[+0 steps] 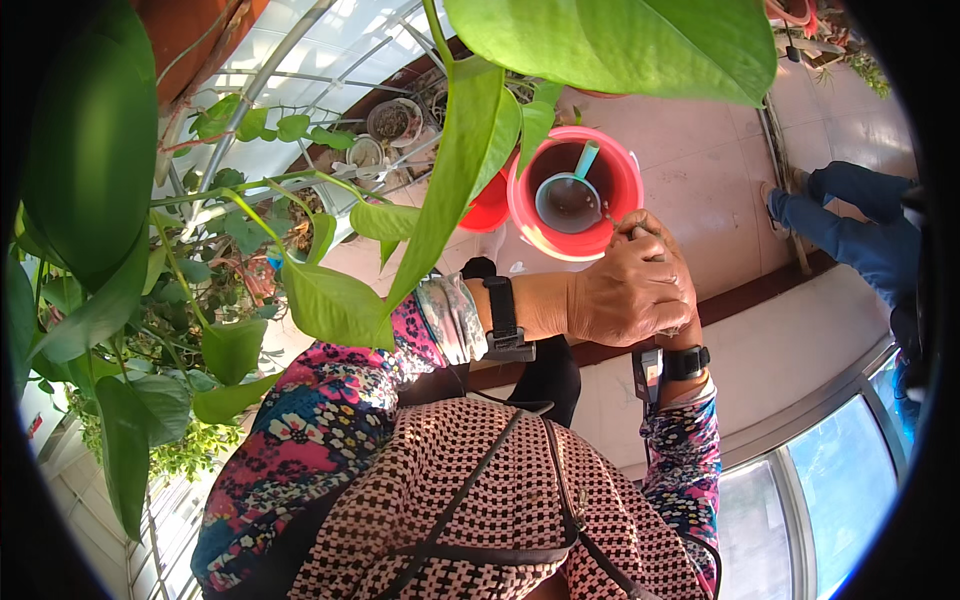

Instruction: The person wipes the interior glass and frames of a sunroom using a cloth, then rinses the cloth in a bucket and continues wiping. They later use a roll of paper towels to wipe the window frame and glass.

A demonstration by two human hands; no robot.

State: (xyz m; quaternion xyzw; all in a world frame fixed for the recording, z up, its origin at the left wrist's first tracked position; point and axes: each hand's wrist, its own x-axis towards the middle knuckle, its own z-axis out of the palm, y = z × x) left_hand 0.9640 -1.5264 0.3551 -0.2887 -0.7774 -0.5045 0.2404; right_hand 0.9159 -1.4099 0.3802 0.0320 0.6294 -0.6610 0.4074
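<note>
My left hand [622, 296] and my right hand [665, 231] are clasped together, fingers curled around a small greyish, cloth-like thing [628, 223]. Only bits of it show between the fingers, so its kind is unclear. The left hand covers much of the right. Just beyond them stands a pink plastic bucket [626, 146], its near right rim close to my fingers. Inside the bucket, a pale green plastic dipper [587, 159] lies in dark liquid, its handle pointing up and away. Black straps circle both my wrists.
A red container [487, 206] stands left of the bucket. Pothos leaves [450, 187] hang close in front on the left, before metal racks [255, 97] and pots [395, 122]. A person in blue trousers [840, 217] stands at the right, near a low ledge [780, 330] and windows [840, 465].
</note>
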